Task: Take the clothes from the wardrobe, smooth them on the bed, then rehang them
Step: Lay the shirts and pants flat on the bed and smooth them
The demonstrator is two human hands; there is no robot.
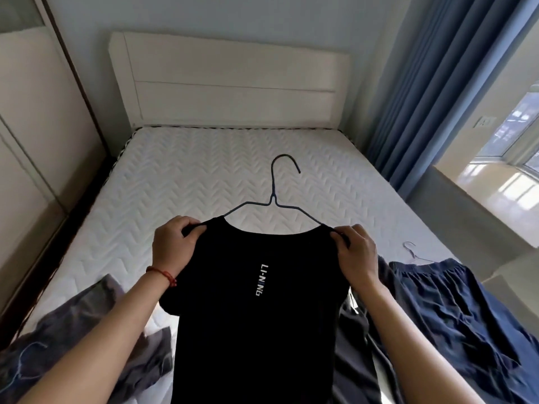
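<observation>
A black T-shirt with white lettering hangs on a thin dark wire hanger, held up over the white mattress. My left hand pinches the shirt's left shoulder, and my right hand pinches the right shoulder. The hanger's hook points away from me toward the headboard. The hanger's shoulders are tucked inside the shirt's neckline.
A grey garment lies crumpled at the bed's near left. Dark blue shorts on a light wire hanger lie at the near right. The wardrobe stands left, blue curtains and a window sill right.
</observation>
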